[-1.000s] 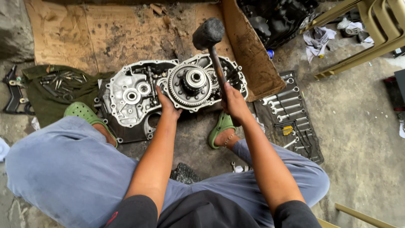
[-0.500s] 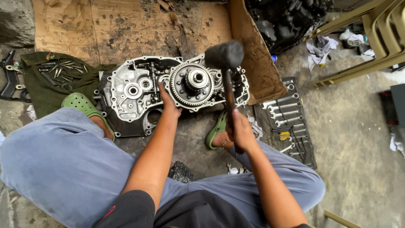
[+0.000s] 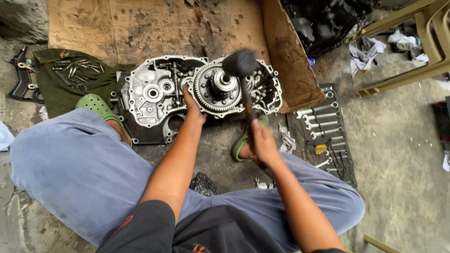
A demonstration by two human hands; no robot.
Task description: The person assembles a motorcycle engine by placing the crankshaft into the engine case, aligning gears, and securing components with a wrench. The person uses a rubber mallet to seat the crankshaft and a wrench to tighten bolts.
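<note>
A silver engine case (image 3: 150, 93) lies on the ground between my feet, with a large toothed gear assembly (image 3: 218, 89) seated in its right half. My left hand (image 3: 192, 105) rests on the lower left rim of that gear. My right hand (image 3: 262, 143) grips the handle of a black mallet (image 3: 240, 65), whose head hangs blurred just above the gear's hub.
Stained cardboard (image 3: 154, 28) lies behind the case. A dark roll of wrenches (image 3: 323, 126) is spread at the right, a green cloth with bolts (image 3: 70, 75) at the left. I wear green clogs (image 3: 96, 105). Black engine parts (image 3: 323, 21) and a chair frame (image 3: 412, 51) stand at the upper right.
The mallet has swung from the upper right down and left, its head now over the gear hub. My right hand dropped back toward me. My left hand stayed on the gear.
</note>
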